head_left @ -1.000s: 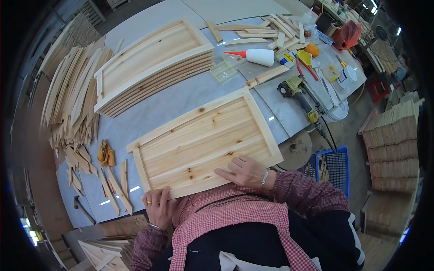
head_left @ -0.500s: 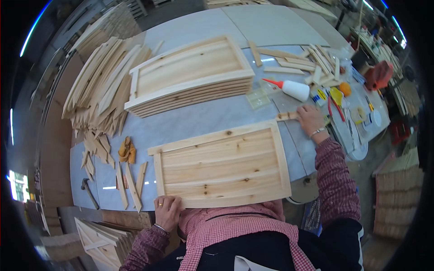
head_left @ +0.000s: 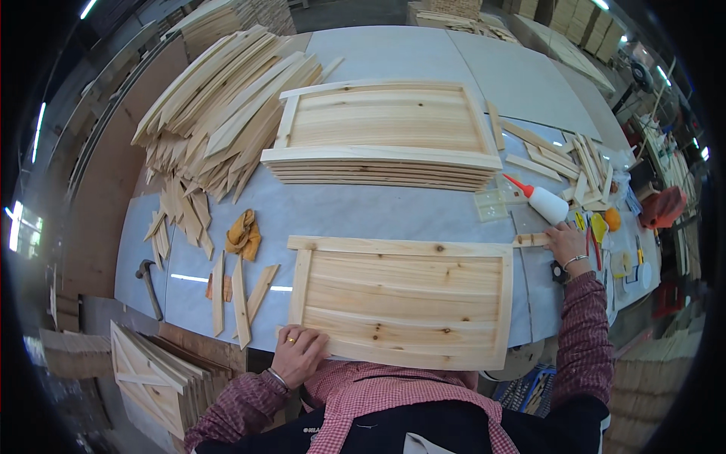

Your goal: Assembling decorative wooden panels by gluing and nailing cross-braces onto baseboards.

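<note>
A framed pale wood panel (head_left: 404,303) with dark knots lies at the near edge of the table, against my apron. My left hand (head_left: 301,354) grips its near left corner, fingers bent over the top and the thumb hidden. Beyond the panel's far right corner, my right hand (head_left: 569,246) holds the right end of a short wood strip (head_left: 532,240). The strip's other end meets or nearly meets the panel; I cannot tell which. A white glue bottle (head_left: 548,204) with a red nozzle lies just beyond my right hand, and a dark tape measure (head_left: 558,272) is beside my wrist.
Stacked framed panels (head_left: 382,166) stand farther back. A big heap of wood slats (head_left: 219,106) fills the far left. Nearer are a yellow cloth (head_left: 243,234), loose strips (head_left: 240,303) and a hammer (head_left: 149,287). Offcuts (head_left: 590,170) and an orange (head_left: 612,219) lie at right.
My view has turned, so the table and everything on it appear farther right. Both hands keep their holds, left on the panel's corner and right on the strip.
</note>
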`<state>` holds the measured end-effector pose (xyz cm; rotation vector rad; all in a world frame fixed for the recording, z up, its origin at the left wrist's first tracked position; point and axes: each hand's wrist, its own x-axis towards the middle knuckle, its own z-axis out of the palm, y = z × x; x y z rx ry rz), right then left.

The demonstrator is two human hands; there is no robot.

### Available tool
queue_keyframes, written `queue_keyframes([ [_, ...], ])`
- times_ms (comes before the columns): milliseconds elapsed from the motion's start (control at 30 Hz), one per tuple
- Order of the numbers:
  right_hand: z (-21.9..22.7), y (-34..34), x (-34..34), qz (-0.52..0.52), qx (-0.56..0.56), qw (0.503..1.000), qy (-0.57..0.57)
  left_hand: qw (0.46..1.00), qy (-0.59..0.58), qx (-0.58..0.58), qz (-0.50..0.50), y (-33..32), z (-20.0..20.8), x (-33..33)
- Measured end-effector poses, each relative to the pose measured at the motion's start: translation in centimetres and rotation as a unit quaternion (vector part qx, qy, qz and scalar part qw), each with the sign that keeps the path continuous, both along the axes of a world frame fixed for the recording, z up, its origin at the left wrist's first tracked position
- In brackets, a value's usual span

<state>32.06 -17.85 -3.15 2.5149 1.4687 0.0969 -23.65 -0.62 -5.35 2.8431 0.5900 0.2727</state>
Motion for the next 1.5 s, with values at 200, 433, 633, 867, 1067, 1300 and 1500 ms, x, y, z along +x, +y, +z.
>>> queue_keyframes([
  [200, 0.4, -1.3, 4.3, -0.037, -0.071, 0.996, -0.035, 1.0, -0.007, 0.0, 0.014, 0.6, -0.1, -0.9],
  [433, 0.6, 0.0, 2.7, 0.025, 0.047, 0.998, 0.032, 0.996, -0.08, -0.043, -0.007, 4.1, 1.5, 1.3],
  [633, -0.1, 2.2, 7.1, 0.013, 0.229, 0.973, -0.034, 0.954, -0.207, 0.158, 0.147, 23.2, 5.5, 6.5],
  [867, -2.1, 4.1, 9.1, -0.078, 0.13, 0.982, 0.114, 0.903, -0.01, 0.286, 0.32, 39.1, 6.4, 10.6],
  [1067, -1.7, 5.1, 8.8, -0.082, 0.054, 0.989, 0.11, 0.902, 0.023, 0.311, 0.3, 42.5, 4.7, 12.5],
  [1300, -1.4, 5.1, 8.3, -0.095, 0.094, 0.983, 0.129, 0.89, 0.045, 0.331, 0.312, 41.2, 6.9, 9.3],
  [1500, 0.9, 2.4, 10.0, -0.059, 0.252, 0.954, 0.15, 0.914, -0.166, 0.212, 0.303, 34.8, 9.2, 3.9],
])
